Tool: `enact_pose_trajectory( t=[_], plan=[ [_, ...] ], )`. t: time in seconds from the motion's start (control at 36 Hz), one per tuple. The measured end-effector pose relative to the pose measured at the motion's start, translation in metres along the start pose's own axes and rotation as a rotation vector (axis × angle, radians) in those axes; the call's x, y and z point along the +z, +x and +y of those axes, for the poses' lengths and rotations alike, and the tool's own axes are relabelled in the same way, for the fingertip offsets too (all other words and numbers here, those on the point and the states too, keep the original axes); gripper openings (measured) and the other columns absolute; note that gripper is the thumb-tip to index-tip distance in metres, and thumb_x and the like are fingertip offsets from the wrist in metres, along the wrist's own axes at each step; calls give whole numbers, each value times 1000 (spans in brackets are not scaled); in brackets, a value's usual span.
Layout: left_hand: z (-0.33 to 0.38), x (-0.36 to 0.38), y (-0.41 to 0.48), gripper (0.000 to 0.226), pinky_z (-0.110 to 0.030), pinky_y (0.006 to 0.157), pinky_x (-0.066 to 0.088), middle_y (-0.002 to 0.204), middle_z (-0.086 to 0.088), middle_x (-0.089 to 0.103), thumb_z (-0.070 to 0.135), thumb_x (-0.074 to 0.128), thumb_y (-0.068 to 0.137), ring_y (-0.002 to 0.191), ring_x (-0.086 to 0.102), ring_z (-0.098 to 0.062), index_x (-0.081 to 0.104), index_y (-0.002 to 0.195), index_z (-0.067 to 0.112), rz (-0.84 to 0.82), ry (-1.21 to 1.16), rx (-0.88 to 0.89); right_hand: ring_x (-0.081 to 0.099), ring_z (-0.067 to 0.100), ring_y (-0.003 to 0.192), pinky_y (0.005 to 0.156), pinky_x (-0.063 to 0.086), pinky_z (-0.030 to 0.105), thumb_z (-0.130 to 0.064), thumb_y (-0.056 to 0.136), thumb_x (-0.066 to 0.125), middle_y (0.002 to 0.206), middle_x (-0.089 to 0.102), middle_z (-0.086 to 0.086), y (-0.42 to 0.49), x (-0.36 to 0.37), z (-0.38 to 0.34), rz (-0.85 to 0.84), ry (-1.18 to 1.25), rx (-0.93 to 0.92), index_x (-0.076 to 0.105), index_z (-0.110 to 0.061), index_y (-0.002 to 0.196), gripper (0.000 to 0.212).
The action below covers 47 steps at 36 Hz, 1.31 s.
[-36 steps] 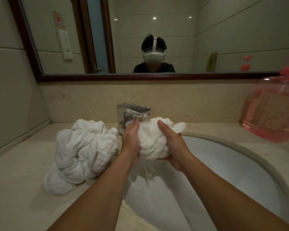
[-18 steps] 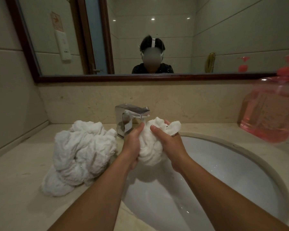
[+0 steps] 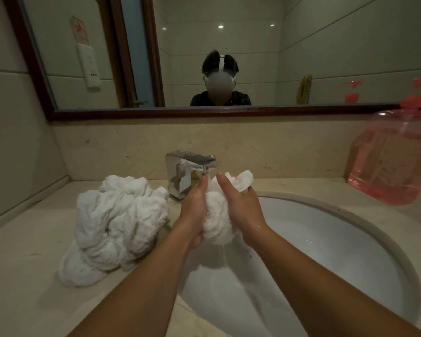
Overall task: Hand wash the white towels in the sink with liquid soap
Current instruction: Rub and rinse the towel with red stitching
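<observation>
We had both hands, left hand [image 3: 194, 212] and right hand [image 3: 238, 209], clamped on 1 towel [image 3: 218, 220] over the sink [image 3: 350, 224], wringing it; next we judged it would join the heap [image 3: 117, 224].

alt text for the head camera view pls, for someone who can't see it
Both hands, left hand and right hand, squeeze a bunched white towel over a white sink, just below a chrome faucet. A pile of white towels sits on the counter at left; a pink soap bottle stands at right.
</observation>
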<state>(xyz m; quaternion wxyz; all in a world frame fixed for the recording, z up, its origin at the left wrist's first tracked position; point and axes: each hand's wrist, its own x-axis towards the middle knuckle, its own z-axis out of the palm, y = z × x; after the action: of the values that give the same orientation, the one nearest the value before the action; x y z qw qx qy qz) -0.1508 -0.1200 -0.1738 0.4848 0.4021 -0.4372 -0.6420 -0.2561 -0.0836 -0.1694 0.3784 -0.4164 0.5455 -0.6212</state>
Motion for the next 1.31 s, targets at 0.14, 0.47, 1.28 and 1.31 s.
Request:
enact_pose_trajectory(
  t=[0.14, 0.47, 1.28, 1.31],
  plan=[
    [-6, 3, 3, 89, -50, 99, 60, 106, -3, 82, 91, 64, 57, 101, 78, -29, 78, 119, 28, 147, 35, 33, 74, 19, 97, 91, 61, 46, -77, 90, 53, 100, 78, -5, -2, 3, 4, 154, -178, -35, 74, -28, 106, 55],
    [-4, 5, 0, 50, -52, 99, 57, 94, -2, 79, 70, 65, 92, 96, 73, -29, 80, 95, 23, 348, 228, 188, 69, 27, 108, 99, 56, 46, -58, 101, 58, 114, 74, 3, -2, -2, 1, 222, -205, 9, 75, -24, 113, 39],
    [7, -2, -8, 61, -53, 99, 60, 107, -10, 82, 68, 70, 87, 98, 79, -33, 79, 118, 17, -20, 170, -82, 78, 24, 103, 100, 61, 51, -61, 87, 76, 117, 79, 1, 11, -9, 22, 108, 178, 92, 64, -28, 135, 60],
    [6, -4, -6, 66, -56, 98, 60, 105, -5, 82, 76, 70, 79, 97, 80, -32, 79, 117, 23, -24, 242, -85, 78, 23, 103, 100, 61, 51, -62, 87, 75, 115, 79, -1, 11, -10, 21, 113, 160, 73, 66, -29, 131, 55]
  ],
)
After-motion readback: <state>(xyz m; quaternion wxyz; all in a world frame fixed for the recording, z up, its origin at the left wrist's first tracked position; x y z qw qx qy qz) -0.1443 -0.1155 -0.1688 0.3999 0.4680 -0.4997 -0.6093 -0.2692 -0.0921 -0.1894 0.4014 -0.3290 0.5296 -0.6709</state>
